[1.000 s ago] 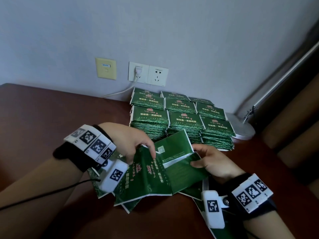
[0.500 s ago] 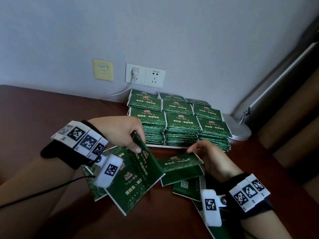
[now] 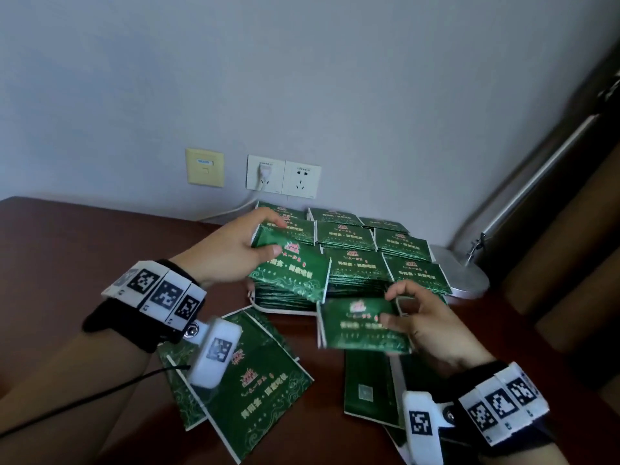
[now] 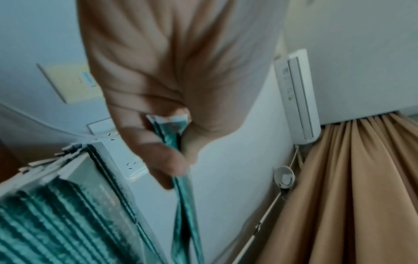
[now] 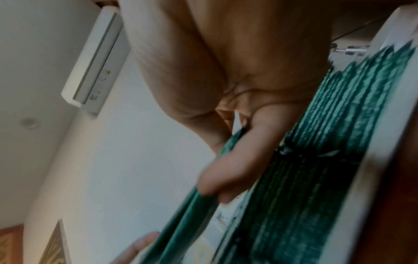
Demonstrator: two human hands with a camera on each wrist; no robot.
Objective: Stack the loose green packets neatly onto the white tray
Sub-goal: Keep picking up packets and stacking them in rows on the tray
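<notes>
My left hand (image 3: 258, 245) pinches a green packet (image 3: 292, 270) by its near-left corner and holds it over the front-left stack (image 3: 285, 298) on the white tray (image 3: 268, 308). In the left wrist view the left hand (image 4: 178, 160) has thumb and fingers clamped on that packet (image 4: 184, 205), seen edge-on. My right hand (image 3: 396, 307) grips another green packet (image 3: 360, 328) just in front of the tray. The right wrist view shows the right hand (image 5: 217, 171) holding its packet (image 5: 192, 210) beside the stacks (image 5: 328, 142). Several loose packets (image 3: 258, 384) lie on the brown table.
Several stacks of packets (image 3: 355, 260) fill the tray against the wall. More loose packets (image 3: 367, 387) lie under my right wrist. A lamp base (image 3: 463, 276) stands right of the tray. Wall sockets (image 3: 283, 177) with a plugged cable sit behind. A curtain (image 4: 350, 196) hangs at right.
My left hand has lifted its packet away from the loose pile and carried it forward over the front-left stack. My right hand has raised its packet towards the tray.
</notes>
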